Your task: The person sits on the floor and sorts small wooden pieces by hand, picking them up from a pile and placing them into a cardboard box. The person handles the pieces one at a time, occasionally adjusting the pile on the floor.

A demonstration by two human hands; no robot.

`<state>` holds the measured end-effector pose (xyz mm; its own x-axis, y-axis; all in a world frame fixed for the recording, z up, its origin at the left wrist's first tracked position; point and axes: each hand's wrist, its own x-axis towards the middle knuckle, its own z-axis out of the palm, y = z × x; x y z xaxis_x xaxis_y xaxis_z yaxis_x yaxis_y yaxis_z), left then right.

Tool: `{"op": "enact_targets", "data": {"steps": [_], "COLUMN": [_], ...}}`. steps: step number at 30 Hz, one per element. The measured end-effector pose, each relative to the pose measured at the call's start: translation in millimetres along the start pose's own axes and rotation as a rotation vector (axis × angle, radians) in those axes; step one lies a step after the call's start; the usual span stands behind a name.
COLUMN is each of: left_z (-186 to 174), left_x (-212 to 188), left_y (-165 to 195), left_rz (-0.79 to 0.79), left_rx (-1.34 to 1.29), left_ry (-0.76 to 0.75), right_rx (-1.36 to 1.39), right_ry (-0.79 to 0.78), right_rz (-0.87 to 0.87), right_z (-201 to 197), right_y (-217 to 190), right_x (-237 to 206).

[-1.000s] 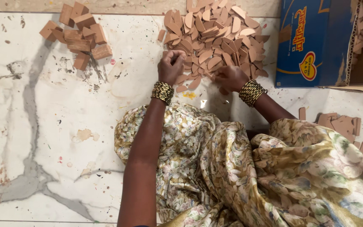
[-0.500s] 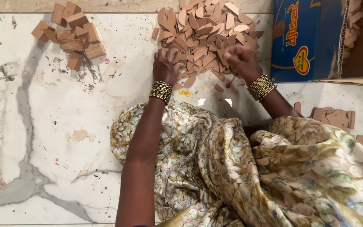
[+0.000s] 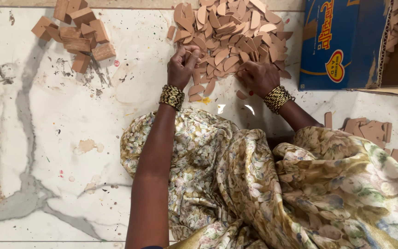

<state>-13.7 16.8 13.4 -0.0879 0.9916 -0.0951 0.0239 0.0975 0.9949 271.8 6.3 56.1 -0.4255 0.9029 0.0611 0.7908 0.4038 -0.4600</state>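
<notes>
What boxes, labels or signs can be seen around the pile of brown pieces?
Cardboard box: top right on the floor, beside the pile of brown pieces; rectangular, blue outside, plain brown inside, open.
Label on the box's blue face: heart-shaped, red with a yellow border; yellow lettering above.
No signs or screens.

Two bare hands, left point(image 3: 183, 64) and right point(image 3: 259, 77), each wearing one gold-and-black beaded bangle. One heap of thin tan leaf-shaped pieces point(image 3: 236, 37), too many to count. About ten brown wooden blocks point(image 3: 74, 34) near the marble floor's top-left corner. One blue cardboard box point(image 3: 342, 44).
</notes>
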Motion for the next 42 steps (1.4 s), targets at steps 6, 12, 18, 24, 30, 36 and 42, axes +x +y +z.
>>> {"op": "enact_targets", "data": {"steps": [6, 12, 18, 24, 30, 36, 42], "left_z": [26.3, 52.0, 36.7, 18.0, 15.2, 28.6, 22.5], "left_x": [-9.1, -20.7, -14.3, -10.1, -10.3, -14.5, -20.1], "left_y": [-15.8, -24.9, -18.7, -6.0, 3.2, -13.0, -23.1], "left_rz": [0.595, 0.832, 0.591, -0.132, -0.368, -0.242, 0.286], "left_rx": [0.804, 1.162, 0.973, -0.121, -0.444, -0.338, 0.996], "left_ry": [-0.146, -0.081, -0.117, 0.079, -0.069, -0.074, -0.091], "right_rx": [-0.022, 0.014, -0.051, -0.072, -0.445, -0.264, -0.164], "right_ry": [0.067, 0.072, 0.056, 0.041, 0.112, -0.103, 0.111], "right_rz": [-0.102, -0.244, -0.213, -0.326, -0.479, -0.065, -0.372], "right_z": [8.9, 34.4, 32.0, 44.9, 50.1, 52.9, 61.3], "right_y": [-2.8, -12.0, -12.5, -15.7, -8.6, 2.1, 8.5], "right_x": [3.1, 8.8, 4.3, 10.9, 12.5, 15.8, 12.6]}}
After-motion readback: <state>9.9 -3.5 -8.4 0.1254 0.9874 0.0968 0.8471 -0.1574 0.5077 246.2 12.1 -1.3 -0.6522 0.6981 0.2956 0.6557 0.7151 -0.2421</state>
